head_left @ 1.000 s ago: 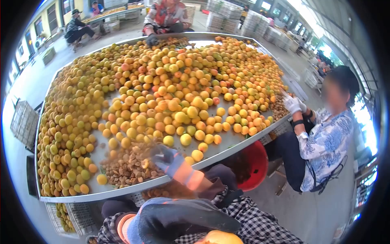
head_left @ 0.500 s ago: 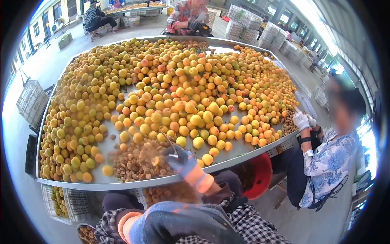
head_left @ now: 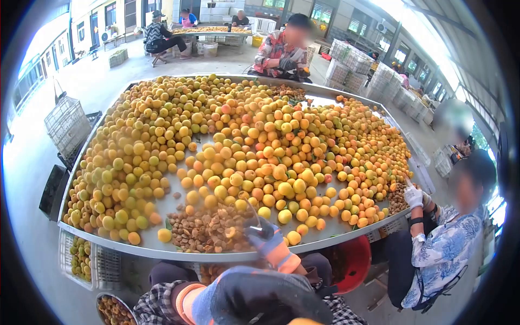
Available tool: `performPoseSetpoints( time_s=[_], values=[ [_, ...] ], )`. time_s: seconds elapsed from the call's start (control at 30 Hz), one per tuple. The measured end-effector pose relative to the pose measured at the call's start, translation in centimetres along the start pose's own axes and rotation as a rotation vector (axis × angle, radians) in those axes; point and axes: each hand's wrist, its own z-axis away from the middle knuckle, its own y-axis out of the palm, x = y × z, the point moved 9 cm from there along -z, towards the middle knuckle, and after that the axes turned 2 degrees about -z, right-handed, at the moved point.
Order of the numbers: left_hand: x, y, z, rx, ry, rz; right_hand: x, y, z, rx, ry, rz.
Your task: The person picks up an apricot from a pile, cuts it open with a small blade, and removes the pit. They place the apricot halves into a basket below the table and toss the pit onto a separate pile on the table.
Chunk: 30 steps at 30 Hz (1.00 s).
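My left hand [head_left: 265,298], in a dark-palmed glove with a blue and orange cuff, is large at the bottom; its curled fingers are against a yellow-orange fruit [head_left: 304,322], mostly cut off by the frame edge. Farther up, my right hand [head_left: 262,233], gloved alike, is closed on a thin metal tool [head_left: 252,208] whose tip points up and left. It is over the tray's near edge, right beside a heap of brown pits [head_left: 203,232]. Many yellow-orange fruits [head_left: 260,146] cover the metal tray [head_left: 162,253].
On the right, a co-worker's white-gloved hands [head_left: 414,196] are at the tray edge. Another person [head_left: 281,51] sits across it. Below stand a red basin [head_left: 360,265], a white crate [head_left: 107,266] and a bowl of fruit pieces [head_left: 115,311]. Stacked crates [head_left: 352,59] stand behind.
The view has tilted up and shifted left, so the scene appears lower and farther right. A yellow-orange fruit now shows at the bottom by my left hand. My right hand still holds the tool.
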Motion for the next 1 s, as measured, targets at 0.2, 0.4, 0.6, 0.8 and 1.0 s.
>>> performPoseSetpoints(
  time_s=[0.2, 0.4, 0.6, 0.8, 1.0],
  values=[
    [-1.3, -2.9, 0.9, -0.401, -0.093, -0.101, -2.5, -0.4, -0.5, 0.019, 0.023, -0.129],
    [-0.9, -5.6, 0.8, -0.61, -0.056, -0.097, -0.2, 0.4, 0.3, 0.139, -0.198, -0.252],
    [0.4, -6.5, 1.0, -0.649, -0.083, -0.057, 2.1, -0.6, 1.7, 0.194, -0.268, -0.315],
    [0.6, -7.0, 0.9, -0.698, -0.124, -0.167, 6.6, -0.3, 0.8, 0.24, -0.369, -0.373],
    [1.6, -7.4, 1.5, -0.62, -0.296, -0.39, 10.1, -1.4, 2.5, 0.288, -0.428, -0.461]
  ],
)
